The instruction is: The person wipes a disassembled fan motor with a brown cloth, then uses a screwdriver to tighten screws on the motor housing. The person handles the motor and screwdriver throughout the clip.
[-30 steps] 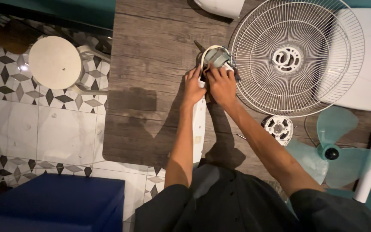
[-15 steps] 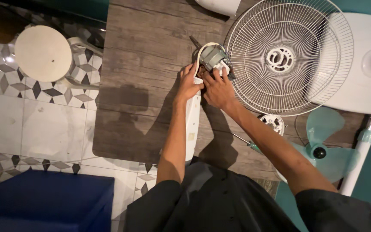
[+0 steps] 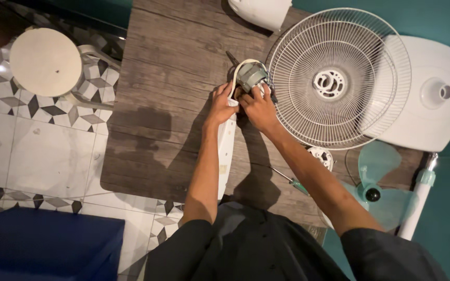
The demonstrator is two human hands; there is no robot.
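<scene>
Left hand (image 3: 221,104) and right hand (image 3: 257,106) both gripping fan motor (image 3: 251,77) mid tabletop (image 3: 167,62), wire grille (image 3: 339,78) just beside, toward right edge.

Motor (image 3: 251,77): small grey fan motor, seemingly with copper windings showing, held just beyond both hands' fingertips on the wooden table.
Neck piece (image 3: 226,151): long white plastic column, lying flat, running from the grip back toward the person's body.

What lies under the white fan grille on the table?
The white fan grille overlaps the wooden table and the white base, seen through its wires. Nothing else shows beneath; its hub hides a patch.
</scene>
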